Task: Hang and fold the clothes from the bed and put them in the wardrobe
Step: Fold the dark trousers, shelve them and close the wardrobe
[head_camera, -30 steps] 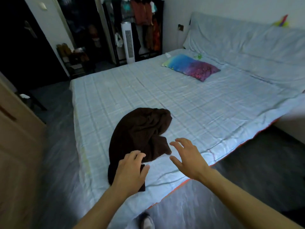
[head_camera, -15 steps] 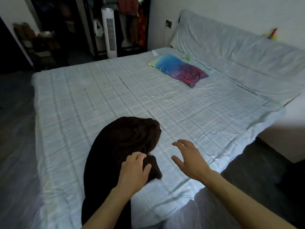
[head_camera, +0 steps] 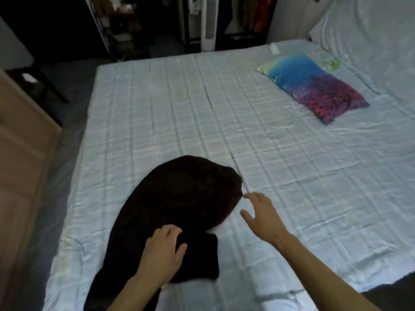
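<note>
A dark brown garment (head_camera: 179, 203) lies crumpled on the near part of the bed (head_camera: 292, 176), which is covered by a pale blue checked sheet. My left hand (head_camera: 161, 254) rests on the garment's near end, fingers curled onto the cloth; whether it grips the fabric is unclear. My right hand (head_camera: 262, 216) hovers open just right of the garment, its fingertips close to the cloth's right edge. An open wardrobe (head_camera: 251, 16) with hanging clothes stands beyond the far side of the bed.
A blue and purple pillow (head_camera: 314, 86) lies at the far right of the bed. A white tower fan (head_camera: 208, 23) stands by the wardrobe. A light wooden cabinet (head_camera: 20, 164) is at the left, with dark floor between it and the bed.
The view has moved closer over the bed. My left hand slid up along the garment and my right hand reached forward to the cloth's right edge.
</note>
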